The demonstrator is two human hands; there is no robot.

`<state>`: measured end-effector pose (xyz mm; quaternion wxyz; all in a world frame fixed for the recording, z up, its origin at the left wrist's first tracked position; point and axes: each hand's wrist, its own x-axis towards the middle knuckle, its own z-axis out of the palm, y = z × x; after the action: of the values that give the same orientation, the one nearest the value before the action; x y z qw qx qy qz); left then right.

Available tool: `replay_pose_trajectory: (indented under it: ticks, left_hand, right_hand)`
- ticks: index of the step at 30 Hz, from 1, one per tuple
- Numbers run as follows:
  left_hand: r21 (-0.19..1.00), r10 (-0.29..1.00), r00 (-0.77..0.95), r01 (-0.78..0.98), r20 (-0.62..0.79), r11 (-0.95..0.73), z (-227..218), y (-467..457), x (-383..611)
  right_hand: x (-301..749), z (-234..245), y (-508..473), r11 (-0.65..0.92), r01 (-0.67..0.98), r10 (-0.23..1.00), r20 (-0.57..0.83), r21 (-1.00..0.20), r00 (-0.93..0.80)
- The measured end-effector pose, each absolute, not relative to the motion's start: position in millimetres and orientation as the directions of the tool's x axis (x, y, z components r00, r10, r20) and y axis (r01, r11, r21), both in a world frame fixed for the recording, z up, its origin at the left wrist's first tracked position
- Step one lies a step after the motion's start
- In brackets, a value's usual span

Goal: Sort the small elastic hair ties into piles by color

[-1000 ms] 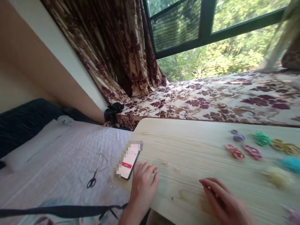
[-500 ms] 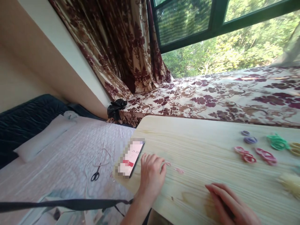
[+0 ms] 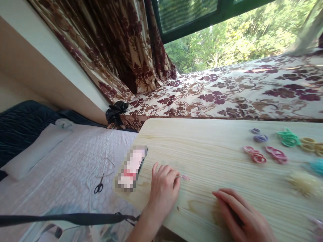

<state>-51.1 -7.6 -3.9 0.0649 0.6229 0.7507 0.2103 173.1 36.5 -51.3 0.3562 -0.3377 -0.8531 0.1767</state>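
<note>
Palm down on the light wooden table, my left hand (image 3: 165, 185) has its fingers bent and somewhat apart. Just beyond its index fingertip lies a small pink band (image 3: 185, 177), partly hidden by the hand; I cannot tell whether they touch. My right hand (image 3: 243, 213) rests at the table's near side, its thumb and fingers drawn together at the tips, with nothing visible in them. Several coloured bands lie in groups beyond it: purple (image 3: 260, 138), red and pink (image 3: 258, 158), magenta (image 3: 277, 154), green (image 3: 289, 138) and yellow (image 3: 308, 144).
A phone (image 3: 132, 168), partly blurred out, lies near the left edge of the wooden table (image 3: 196, 141). A cream-coloured bundle (image 3: 304, 183) and a turquoise one (image 3: 316, 165) are at the right. Scissors (image 3: 99, 187) and a white cable lie on the bed (image 3: 75, 158).
The view has shifted slightly to the right and down. Against my left hand, the pink band sits closer to the fingertips. My right hand keeps nearly the same pose.
</note>
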Motion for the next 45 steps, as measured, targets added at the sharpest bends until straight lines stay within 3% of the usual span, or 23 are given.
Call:
replay_pose_trajectory:
  ticks: [18, 25, 45]
  left_hand:
    - [0.236, 0.982, -0.086, 0.971, 0.167, 0.045, 2, 0, -53]
    - [0.220, 0.987, -0.065, 0.975, 0.145, 0.031, 3, 2, -54]
    - [0.198, 0.987, -0.037, 0.980, 0.158, 0.005, 1, 1, -54]
  right_hand:
    - [168, -44, 35, 0.666, 0.465, 0.743, 0.469, -0.583, -0.477]
    - [164, -36, 36, 0.683, 0.443, 0.730, 0.523, -0.581, -0.441]
    - [161, -30, 34, 0.660, 0.440, 0.749, 0.489, -0.609, -0.447]
